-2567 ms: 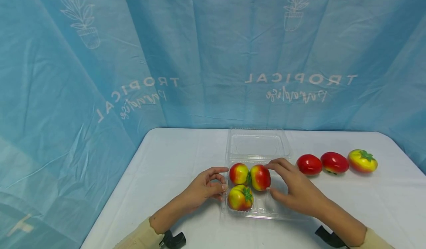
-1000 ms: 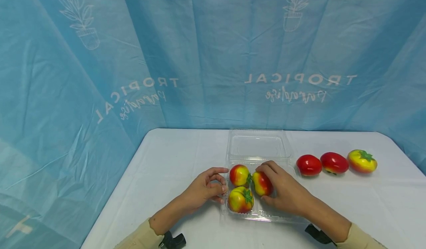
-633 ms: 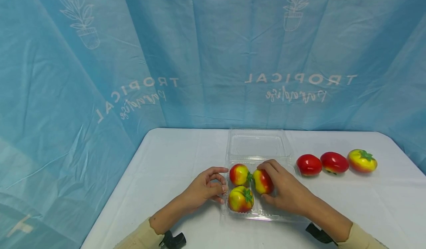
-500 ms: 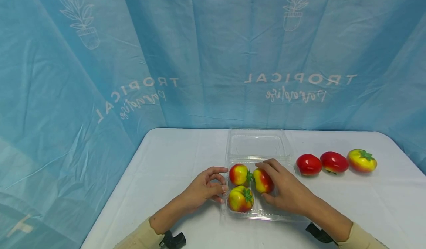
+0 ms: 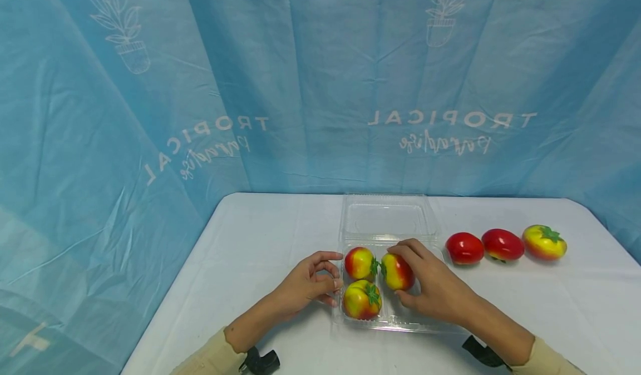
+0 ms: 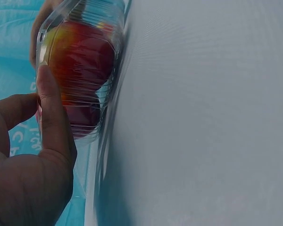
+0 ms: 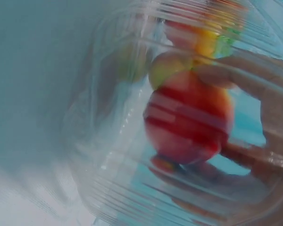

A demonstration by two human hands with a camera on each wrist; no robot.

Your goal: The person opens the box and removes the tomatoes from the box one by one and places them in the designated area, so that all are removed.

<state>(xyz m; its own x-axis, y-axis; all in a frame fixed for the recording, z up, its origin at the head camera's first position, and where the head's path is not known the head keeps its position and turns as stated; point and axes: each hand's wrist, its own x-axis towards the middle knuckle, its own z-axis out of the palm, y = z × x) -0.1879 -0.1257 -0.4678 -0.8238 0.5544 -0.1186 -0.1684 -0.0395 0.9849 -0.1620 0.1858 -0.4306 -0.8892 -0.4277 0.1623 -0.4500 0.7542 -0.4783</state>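
Note:
A clear plastic clamshell container (image 5: 395,326) lies with its lid (image 5: 385,219) folded back. In its left side sit two red-and-yellow toy fruits with green leafy tops, the rear fruit (image 5: 359,262) and the front fruit (image 5: 361,300). My right hand (image 5: 433,280) grips a third red-and-yellow fruit (image 5: 398,272) between thumb and fingers, over the container's right half; its leafy top points left. My left hand (image 5: 305,286) pinches the container's left rim. In the left wrist view, the thumb (image 6: 52,108) lies along the outer wall.
To the right of the container, in a row, lie a red fruit (image 5: 465,248), another red fruit (image 5: 503,245) and a yellow-red fruit (image 5: 546,242) with a green top. A white cloth (image 5: 280,225) covers the table. A blue printed curtain (image 5: 320,85) hangs behind.
My right hand has closed round the third fruit, turned it so its top points left, and shifted it slightly right, away from the rear fruit. The left hand has stayed put.

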